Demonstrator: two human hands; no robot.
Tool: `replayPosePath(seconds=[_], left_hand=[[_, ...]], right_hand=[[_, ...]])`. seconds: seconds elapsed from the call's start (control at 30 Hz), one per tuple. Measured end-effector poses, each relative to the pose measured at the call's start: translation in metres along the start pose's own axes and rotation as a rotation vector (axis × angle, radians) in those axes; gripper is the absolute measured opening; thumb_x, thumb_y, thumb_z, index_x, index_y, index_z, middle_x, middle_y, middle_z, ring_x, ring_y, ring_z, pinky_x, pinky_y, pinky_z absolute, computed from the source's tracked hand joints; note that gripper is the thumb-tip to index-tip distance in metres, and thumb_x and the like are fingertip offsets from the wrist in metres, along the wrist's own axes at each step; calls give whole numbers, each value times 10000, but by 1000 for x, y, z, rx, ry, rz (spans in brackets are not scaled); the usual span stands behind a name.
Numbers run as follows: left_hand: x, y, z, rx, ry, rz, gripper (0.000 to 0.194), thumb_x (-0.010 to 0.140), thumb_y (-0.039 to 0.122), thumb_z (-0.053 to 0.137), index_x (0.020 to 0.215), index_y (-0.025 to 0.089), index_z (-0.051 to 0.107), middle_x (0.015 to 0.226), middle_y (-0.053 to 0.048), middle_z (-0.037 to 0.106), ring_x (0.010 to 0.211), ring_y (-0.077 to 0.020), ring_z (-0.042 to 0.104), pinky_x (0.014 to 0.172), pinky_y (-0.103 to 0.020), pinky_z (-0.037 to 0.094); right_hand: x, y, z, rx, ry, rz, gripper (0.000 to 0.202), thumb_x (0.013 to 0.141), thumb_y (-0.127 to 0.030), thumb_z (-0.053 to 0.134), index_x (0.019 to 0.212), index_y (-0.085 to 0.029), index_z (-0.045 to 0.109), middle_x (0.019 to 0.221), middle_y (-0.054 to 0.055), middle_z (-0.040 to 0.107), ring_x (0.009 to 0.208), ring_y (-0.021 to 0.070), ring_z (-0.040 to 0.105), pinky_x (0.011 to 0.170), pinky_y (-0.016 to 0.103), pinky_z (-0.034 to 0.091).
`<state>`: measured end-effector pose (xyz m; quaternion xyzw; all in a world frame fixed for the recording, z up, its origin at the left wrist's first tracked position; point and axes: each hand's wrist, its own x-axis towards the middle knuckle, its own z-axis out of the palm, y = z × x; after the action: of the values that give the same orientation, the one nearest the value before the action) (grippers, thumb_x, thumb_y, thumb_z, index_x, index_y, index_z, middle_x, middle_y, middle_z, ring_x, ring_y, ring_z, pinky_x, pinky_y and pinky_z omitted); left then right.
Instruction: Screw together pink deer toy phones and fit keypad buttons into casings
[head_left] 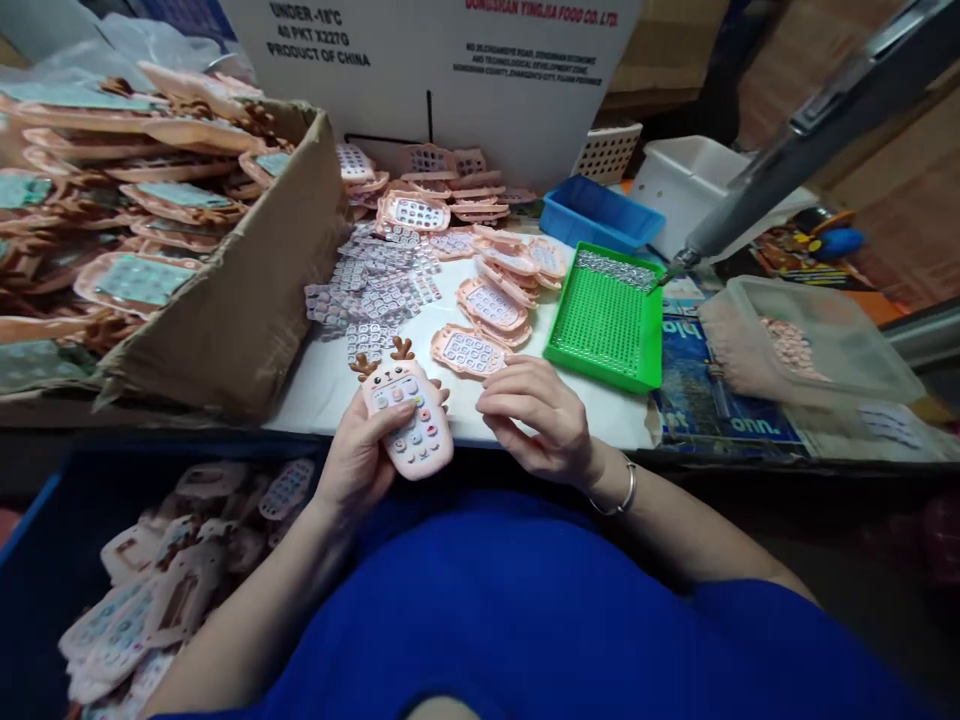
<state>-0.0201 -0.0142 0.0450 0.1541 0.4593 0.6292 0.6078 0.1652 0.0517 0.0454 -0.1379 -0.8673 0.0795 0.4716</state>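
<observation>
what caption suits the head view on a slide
Left hand holding a pink plastic toy phone with brown antlers, right hand half-curled beside it, green rectangular plastic tray beyond.

Top point(540, 610): plain royal blue, rounded neckline point(439, 700). Forearms point(697, 530) are bare. Right hand point(544, 415) is ungloved; a slim silver-toned bangle point(631, 485) circles its wrist.

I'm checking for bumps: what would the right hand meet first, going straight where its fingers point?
Probably the antlered toy phone in the left hand, though depth is unclear.
</observation>
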Motion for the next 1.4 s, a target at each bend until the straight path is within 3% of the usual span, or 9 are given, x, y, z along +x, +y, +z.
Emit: replayPosePath(seconds=[0.1, 0.2, 0.37, 0.7, 0.77, 0.87, 1.0, 1.2, 1.4], left_hand=[[-5, 4, -10, 37, -50, 64, 446, 649, 108, 757, 1063, 154, 601, 902, -82, 761, 974, -302, 713, 779, -363, 596], [-10, 7, -19, 48, -89, 42, 458, 667, 130, 749, 1087, 161, 569, 916, -100, 755, 965, -321, 712, 775, -402, 595], [-17, 13, -33, 50, -9, 79, 442, 614, 112, 756, 1008, 165, 564, 891, -78, 747, 804, -292, 736, 661, -365, 601], [-22, 22, -51, -6, 128, 52, 431, 606, 159, 762, 987, 142, 561, 785, -71, 736, 713, -282, 733, 627, -366, 604], [-23, 20, -50, -9, 140, 99, 450, 593, 156, 775, 988, 155, 560, 787, -58, 736, 693, -273, 731, 624, -366, 601], [-24, 15, -44, -34, 115, 168, 478, 597, 172, 808, 1012, 188, 572, 828, -39, 740, 753, -252, 729, 687, -357, 594], [-24, 0, -35, -59, 40, 212, 461, 626, 176, 830, 1028, 219, 608, 950, -18, 734, 837, -190, 701, 763, -285, 562], [-23, -13, -35, 63, -42, 183, 462, 650, 156, 822, 1053, 205, 601, 981, -15, 707, 920, -185, 664, 807, -262, 523], [-23, -13, -48, 195, -121, 122, 398, 679, 185, 801, 999, 186, 565, 1001, -38, 678, 982, -221, 646, 827, -313, 523]], right_hand=[[1, 0, 3, 31, -31, 9, 203, 832, -96, 599, 1007, -199, 609, 858, 55, 703, 844, 186, 681, 842, 409, 541], [1, 1, 6, 66, -44, 9, 244, 825, -90, 594, 1033, -218, 607, 857, 57, 702, 832, 194, 678, 801, 401, 550], [3, 0, 10, 82, -84, 3, 254, 819, -67, 599, 1027, -213, 597, 842, 65, 705, 807, 191, 673, 773, 393, 556], [3, -4, 21, 178, -130, 31, 226, 827, -60, 588, 999, -205, 609, 808, 67, 688, 761, 177, 665, 708, 353, 574], [3, -10, 26, 250, -149, 113, 195, 845, -78, 572, 984, -209, 613, 813, 59, 690, 749, 161, 666, 687, 315, 570], [5, -22, 39, 446, -230, 401, 197, 870, -154, 572, 1060, -203, 586, 835, 39, 697, 740, 130, 675, 690, 260, 566], [8, -32, 57, 713, -356, 709, 385, 858, -285, 602, 1209, -172, 488, 847, 20, 676, 714, 117, 652, 666, 241, 553], [5, -29, 58, 739, -301, 844, 282, 844, -343, 620, 1071, -185, 559, 812, 9, 662, 704, 126, 632, 640, 238, 530], [2, -25, 57, 739, -390, 917, 299, 825, -376, 648, 1055, -207, 562, 802, 16, 704, 702, 155, 681, 623, 257, 564]])
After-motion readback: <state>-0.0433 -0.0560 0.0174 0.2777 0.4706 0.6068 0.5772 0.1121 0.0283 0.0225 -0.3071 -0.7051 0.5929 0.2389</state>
